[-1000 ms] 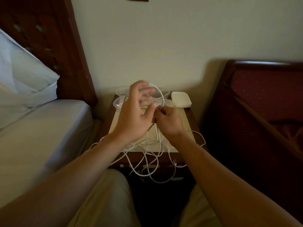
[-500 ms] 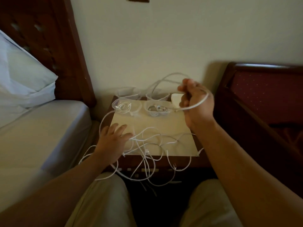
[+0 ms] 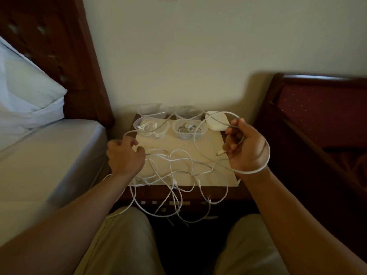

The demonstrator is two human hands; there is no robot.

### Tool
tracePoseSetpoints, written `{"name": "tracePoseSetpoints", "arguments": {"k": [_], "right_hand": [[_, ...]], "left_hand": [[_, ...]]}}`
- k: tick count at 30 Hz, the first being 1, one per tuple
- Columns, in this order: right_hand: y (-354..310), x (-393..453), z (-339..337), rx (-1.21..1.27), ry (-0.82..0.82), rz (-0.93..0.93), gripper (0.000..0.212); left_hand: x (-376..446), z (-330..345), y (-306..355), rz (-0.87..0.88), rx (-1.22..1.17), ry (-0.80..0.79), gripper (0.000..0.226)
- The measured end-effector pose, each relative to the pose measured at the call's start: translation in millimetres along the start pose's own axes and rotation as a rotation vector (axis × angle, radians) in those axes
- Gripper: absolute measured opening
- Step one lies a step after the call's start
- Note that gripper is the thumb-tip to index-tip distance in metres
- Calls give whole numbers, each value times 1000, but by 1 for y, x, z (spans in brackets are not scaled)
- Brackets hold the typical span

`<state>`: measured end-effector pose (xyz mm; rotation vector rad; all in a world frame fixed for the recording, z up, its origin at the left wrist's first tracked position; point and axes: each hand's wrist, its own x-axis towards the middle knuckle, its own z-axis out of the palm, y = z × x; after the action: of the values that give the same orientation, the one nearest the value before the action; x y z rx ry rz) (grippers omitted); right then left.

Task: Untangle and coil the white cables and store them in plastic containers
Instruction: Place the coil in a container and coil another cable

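Observation:
A tangle of white cables (image 3: pixel 179 168) lies over the cream mat (image 3: pixel 218 175) on the nightstand and hangs off its front edge. My right hand (image 3: pixel 247 148) grips a loop of white cable (image 3: pixel 256 171) that curves round the back of my wrist; a plug end sticks out by my fingers. My left hand (image 3: pixel 124 157) hovers at the mat's left edge, thumb and fingers pinching a strand of the tangle. Several clear plastic containers stand at the back: the front left container (image 3: pixel 152 128) and the front right container (image 3: pixel 188 129) each hold a coiled cable.
A white box (image 3: pixel 217 122) sits at the nightstand's back right corner. A bed with a pillow (image 3: pixel 25 92) lies to the left. A dark wooden bench with red upholstery (image 3: pixel 317 116) stands to the right. My knees are just below the nightstand's front edge.
My right hand has dropped lower and nearer to me with its cable loop. My left hand lifted off the mat and now pinches a strand.

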<state>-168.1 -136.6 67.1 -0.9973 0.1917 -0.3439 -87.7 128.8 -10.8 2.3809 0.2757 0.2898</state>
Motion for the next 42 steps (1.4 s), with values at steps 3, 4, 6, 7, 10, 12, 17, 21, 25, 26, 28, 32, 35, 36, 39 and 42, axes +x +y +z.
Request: {"name": "tracePoseSetpoints", "arguments": {"k": [3,4,6,7,10,12,17,21,25,26,28,32,35,36,39,42], "right_hand": [[8,-1,-3,-127,7,-7,30],[13,-2,-5,-178,1,1,28],[25,-3,-9,-265,-21,25,26],[31,-3,-12,-291,-32,34,25],[45,0,-16,-292,-72,46,24],[51,3,-17,-299,-106,32,24],[62,0,-15,-577,-194,-105,17],[87,-4,-11,-978,-373,-85,23],[109,-6,-14,-1391,-431,-36,47],[113,-7,-14,-1464,-449,-18,51],[122,-5,-16,-1577,-469,44,57],[137,-6,-24,-1605,-440,154,67],[142,-8,-30,-1613,-417,147,70],[143,-9,-31,-1629,-414,142,70],[147,-9,-33,-1660,-403,126,72],[148,-10,-33,-1669,-390,142,75]], "left_hand": [[21,2,-5,-252,-136,-290,37],[25,3,-4,-286,-218,-339,45],[31,3,-3,-308,-296,-344,53],[33,2,-3,-328,-303,-346,54],[38,-2,-6,-435,-290,-407,60],[39,-4,-14,-480,-281,-448,57],[40,-1,-31,-525,-154,-519,41],[46,-3,-34,-506,-51,-537,30],[50,1,-44,-357,107,-552,17],[51,2,-46,-313,148,-545,20],[52,3,-45,-240,248,-521,19],[52,4,-42,-237,336,-487,12],[53,6,-46,-290,327,-480,5],[52,6,-47,-313,300,-476,4],[50,2,-44,-338,201,-447,10],[52,-7,-34,-295,60,-299,20]]}}
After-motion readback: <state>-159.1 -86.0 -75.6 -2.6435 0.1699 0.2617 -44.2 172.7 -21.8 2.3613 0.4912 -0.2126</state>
